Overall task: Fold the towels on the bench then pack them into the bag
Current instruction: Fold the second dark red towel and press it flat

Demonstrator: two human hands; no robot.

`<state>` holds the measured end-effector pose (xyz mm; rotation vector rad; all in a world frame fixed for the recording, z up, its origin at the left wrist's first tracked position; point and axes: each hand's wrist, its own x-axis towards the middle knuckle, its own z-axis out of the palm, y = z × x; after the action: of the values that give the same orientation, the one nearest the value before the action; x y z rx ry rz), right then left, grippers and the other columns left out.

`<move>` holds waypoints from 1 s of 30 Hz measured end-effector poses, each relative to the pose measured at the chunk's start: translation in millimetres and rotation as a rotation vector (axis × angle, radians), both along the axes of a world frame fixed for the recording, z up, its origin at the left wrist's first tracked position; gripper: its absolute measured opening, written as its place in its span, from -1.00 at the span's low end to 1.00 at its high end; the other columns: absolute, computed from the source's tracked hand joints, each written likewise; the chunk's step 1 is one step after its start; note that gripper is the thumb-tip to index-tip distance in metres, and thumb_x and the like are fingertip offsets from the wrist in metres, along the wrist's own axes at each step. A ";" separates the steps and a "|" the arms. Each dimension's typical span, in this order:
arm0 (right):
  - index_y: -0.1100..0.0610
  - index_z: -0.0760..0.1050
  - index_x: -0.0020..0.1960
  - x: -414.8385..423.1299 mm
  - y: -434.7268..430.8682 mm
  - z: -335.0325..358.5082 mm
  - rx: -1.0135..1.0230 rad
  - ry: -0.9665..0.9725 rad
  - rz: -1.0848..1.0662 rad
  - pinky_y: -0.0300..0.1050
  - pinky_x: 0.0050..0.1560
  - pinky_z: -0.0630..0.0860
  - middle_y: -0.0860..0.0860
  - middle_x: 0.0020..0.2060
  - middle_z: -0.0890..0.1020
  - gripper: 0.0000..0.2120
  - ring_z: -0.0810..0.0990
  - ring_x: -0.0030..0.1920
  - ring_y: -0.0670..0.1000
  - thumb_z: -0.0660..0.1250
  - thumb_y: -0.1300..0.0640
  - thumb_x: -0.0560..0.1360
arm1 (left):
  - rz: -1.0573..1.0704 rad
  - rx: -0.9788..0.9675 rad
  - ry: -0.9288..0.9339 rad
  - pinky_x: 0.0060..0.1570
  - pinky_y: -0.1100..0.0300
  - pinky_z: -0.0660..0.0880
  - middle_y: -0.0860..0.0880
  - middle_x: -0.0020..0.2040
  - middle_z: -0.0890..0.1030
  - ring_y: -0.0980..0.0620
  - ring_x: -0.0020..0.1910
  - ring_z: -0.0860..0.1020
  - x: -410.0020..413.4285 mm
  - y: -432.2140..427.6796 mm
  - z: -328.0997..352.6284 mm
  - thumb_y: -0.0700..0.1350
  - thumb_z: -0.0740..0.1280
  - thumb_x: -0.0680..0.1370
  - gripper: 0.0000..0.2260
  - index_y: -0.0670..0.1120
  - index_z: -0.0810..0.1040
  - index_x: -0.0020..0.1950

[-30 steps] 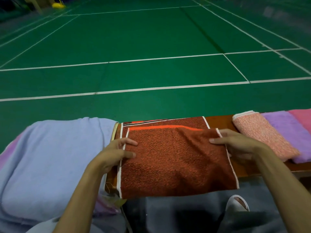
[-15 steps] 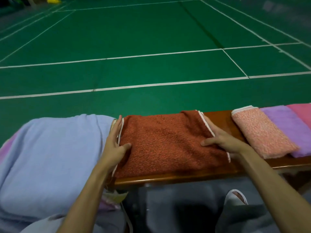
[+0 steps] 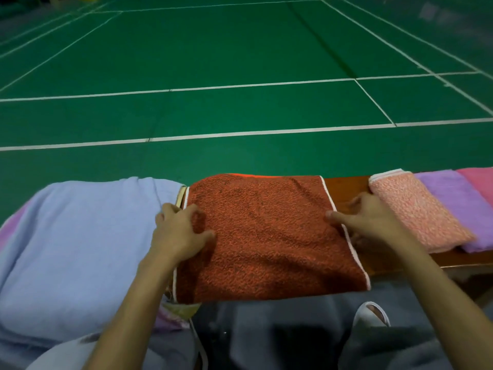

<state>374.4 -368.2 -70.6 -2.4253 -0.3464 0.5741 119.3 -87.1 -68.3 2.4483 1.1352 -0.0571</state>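
A rust-red towel (image 3: 266, 236) with white edging lies folded on the wooden bench (image 3: 346, 188), its near part hanging over the front edge. My left hand (image 3: 178, 231) grips its left edge, fingers curled into the cloth. On the right edge, my right hand (image 3: 365, 220) pinches the towel, thumb on top and fingers beneath. Folded towels lie in a row to the right: a salmon one (image 3: 416, 212), a purple one (image 3: 458, 206) and a pink one (image 3: 477, 180). A pale blue towel (image 3: 80, 249) covers a bulky heap at the left. I see no bag clearly.
Beyond the bench spreads a green sports court (image 3: 240, 76) with white lines. Below the bench edge are my grey-trousered legs (image 3: 266, 337) and a white slipper (image 3: 370, 313). A pale wrapper (image 3: 181, 311) pokes out under the red towel's left corner.
The towel's near half went back over the far half, then came forward again and now overhangs the bench front. Both hands shifted from flat on it to gripping its side edges.
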 end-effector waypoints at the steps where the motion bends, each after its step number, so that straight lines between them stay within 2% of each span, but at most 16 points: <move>1: 0.12 0.39 0.24 -5.6 5.5 0.4 -0.106 -0.294 -0.013 0.11 -0.16 0.61 0.21 -0.04 0.69 -0.43 0.68 -0.12 0.25 0.50 -0.21 0.46 | -0.006 0.142 -0.081 0.40 -0.11 0.35 -0.16 0.41 0.31 -0.26 0.41 0.32 5.1 -5.4 -4.2 0.22 0.43 0.53 -0.50 0.09 0.49 0.42; 2: 0.11 0.37 0.29 -15.4 12.8 -2.7 -0.142 -0.553 0.028 0.13 -0.04 0.60 0.21 0.03 0.67 -0.43 0.66 0.00 0.27 0.41 -0.25 0.50 | -0.057 0.252 -0.172 0.44 -0.14 0.31 -0.18 0.51 0.30 -0.27 0.47 0.28 11.7 -13.0 -8.4 0.27 0.34 0.56 -0.47 0.07 0.47 0.47; 3: 0.09 0.34 0.39 -29.7 22.7 -7.0 -0.118 -0.681 0.128 0.15 0.09 0.57 0.20 0.17 0.63 -0.42 0.61 0.15 0.26 0.30 -0.27 0.55 | -0.141 0.308 -0.245 0.51 -0.16 0.25 -0.17 0.59 0.26 -0.25 0.55 0.23 19.3 -20.3 -15.1 0.30 0.25 0.58 -0.43 0.07 0.43 0.53; 4: 0.05 0.28 0.52 -44.6 33.8 -13.4 -0.089 -0.680 0.264 0.17 0.29 0.50 0.19 0.37 0.53 -0.37 0.51 0.35 0.23 0.17 -0.29 0.59 | -0.237 0.317 -0.265 0.57 -0.17 0.16 -0.11 0.65 0.19 -0.20 0.62 0.13 26.6 -29.0 -21.9 0.32 0.15 0.60 -0.41 0.10 0.35 0.59; 5: -0.02 0.15 0.62 -56.9 44.7 -23.3 -0.093 -0.619 0.416 0.20 0.49 0.32 0.13 0.56 0.32 -0.32 0.30 0.54 0.19 0.04 -0.33 0.60 | -0.322 0.297 -0.243 0.60 -0.17 0.08 -0.04 0.68 0.11 -0.12 0.66 0.02 32.1 -37.0 -31.5 0.33 0.07 0.62 -0.39 0.13 0.25 0.63; 6: -0.09 0.00 0.67 -66.5 52.9 -36.0 -0.146 -0.559 0.543 0.24 0.59 0.08 0.06 0.66 0.08 -0.29 0.06 0.64 0.14 -0.08 -0.35 0.60 | -0.379 0.275 -0.201 0.61 -0.17 0.02 0.02 0.69 0.03 -0.06 0.67 -0.06 35.5 -45.6 -41.2 0.34 0.00 0.64 -0.39 0.16 0.17 0.66; 8: -0.16 -0.17 0.67 -70.5 57.9 -56.2 -0.245 -0.552 0.653 0.28 0.60 -0.19 -0.02 0.67 -0.16 -0.30 -0.23 0.65 0.10 -0.21 -0.38 0.59 | -0.405 0.271 -0.131 0.63 -0.14 -0.07 0.05 0.69 -0.05 -0.01 0.67 -0.15 34.1 -53.0 -57.6 0.35 -0.10 0.65 -0.39 0.18 0.04 0.68; 10: -0.19 -0.19 0.66 -58.1 50.4 -59.4 -0.262 -0.573 0.658 0.27 0.60 -0.23 -0.03 0.67 -0.18 -0.28 -0.28 0.65 0.08 -0.29 -0.43 0.57 | -0.348 0.279 -0.124 0.62 -0.05 -0.17 0.05 0.69 -0.07 0.01 0.67 -0.16 27.0 -41.4 -65.6 0.36 -0.16 0.64 -0.38 0.19 0.00 0.68; 14: -0.21 -0.22 0.65 -21.5 24.1 -60.6 -0.327 -0.576 0.578 0.29 0.60 -0.17 -0.07 0.66 -0.21 -0.26 -0.29 0.64 0.05 -0.35 -0.44 0.53 | -0.251 0.320 -0.109 0.59 0.03 -0.22 0.04 0.69 -0.08 0.02 0.66 -0.18 13.9 -9.7 -66.6 0.39 -0.19 0.61 -0.33 0.18 -0.03 0.68; 17: -0.16 -0.21 0.67 -14.6 17.1 -62.1 -0.357 -0.560 0.517 0.25 0.60 -0.14 -0.06 0.66 -0.20 -0.24 -0.25 0.65 0.08 -0.38 -0.41 0.53 | -0.261 0.309 -0.088 0.63 -0.05 -0.18 0.04 0.69 -0.13 0.03 0.66 -0.22 15.1 -7.5 -68.2 0.41 -0.18 0.61 -0.33 0.18 -0.07 0.68; 19: -0.12 -0.17 0.68 -14.9 16.9 -61.8 -0.358 -0.545 0.491 0.24 0.60 -0.12 -0.05 0.66 -0.17 -0.24 -0.21 0.66 0.09 -0.38 -0.37 0.54 | -0.293 0.305 -0.087 0.63 -0.06 -0.20 0.04 0.69 -0.14 0.03 0.65 -0.24 17.8 -8.6 -67.4 0.42 -0.16 0.61 -0.33 0.18 -0.08 0.68; 23: -0.08 -0.03 0.68 -17.3 17.1 -60.0 -0.294 -0.525 0.414 0.21 0.60 -0.04 -0.03 0.67 -0.05 -0.29 -0.07 0.66 0.11 -0.30 -0.31 0.59 | -0.305 0.234 -0.187 0.58 0.09 -0.32 0.06 0.68 -0.10 0.06 0.65 -0.23 17.3 -10.7 -60.5 0.38 -0.12 0.64 -0.35 0.15 -0.02 0.69; 24: -0.03 0.04 0.67 -18.3 17.3 -58.8 -0.250 -0.533 0.370 0.21 0.59 0.04 0.02 0.67 0.05 -0.31 0.03 0.65 0.13 -0.23 -0.28 0.62 | -0.263 0.214 -0.233 0.60 0.07 -0.25 0.03 0.69 -0.05 0.04 0.66 -0.17 16.3 -12.7 -58.1 0.35 -0.07 0.66 -0.36 0.10 0.01 0.69; 26: 0.14 0.21 0.60 -21.4 18.4 -55.0 -0.150 -0.602 0.241 0.21 0.46 0.31 0.17 0.54 0.35 -0.36 0.33 0.51 0.23 0.03 -0.19 0.64 | -0.115 0.239 -0.294 0.59 -0.06 0.09 -0.12 0.65 0.19 -0.11 0.64 0.12 14.7 -18.7 -51.3 0.24 0.12 0.68 -0.37 -0.07 0.18 0.66; 28: 0.28 0.35 0.44 -24.1 19.8 -47.4 -0.148 -0.666 0.083 0.18 0.23 0.45 0.26 0.31 0.51 -0.42 0.47 0.28 0.29 0.29 -0.08 0.59 | 0.067 0.326 -0.250 0.33 -0.17 0.39 -0.27 0.40 0.46 -0.27 0.37 0.40 14.7 -26.9 -41.3 0.17 0.32 0.61 -0.42 -0.22 0.39 0.45; 30: 0.29 0.44 0.25 -23.2 20.8 -37.0 -0.186 -0.585 -0.030 0.13 0.11 0.48 0.27 0.16 0.56 -0.51 0.51 0.19 0.30 0.39 -0.07 0.55 | 0.218 0.313 -0.147 0.13 -0.16 0.47 -0.26 0.20 0.52 -0.28 0.20 0.48 15.5 -31.5 -33.7 0.19 0.40 0.54 -0.45 -0.25 0.47 0.25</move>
<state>351.3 -347.4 -107.6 -2.7399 -0.5100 -0.1407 134.8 -118.6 -101.9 2.5218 1.4251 0.3877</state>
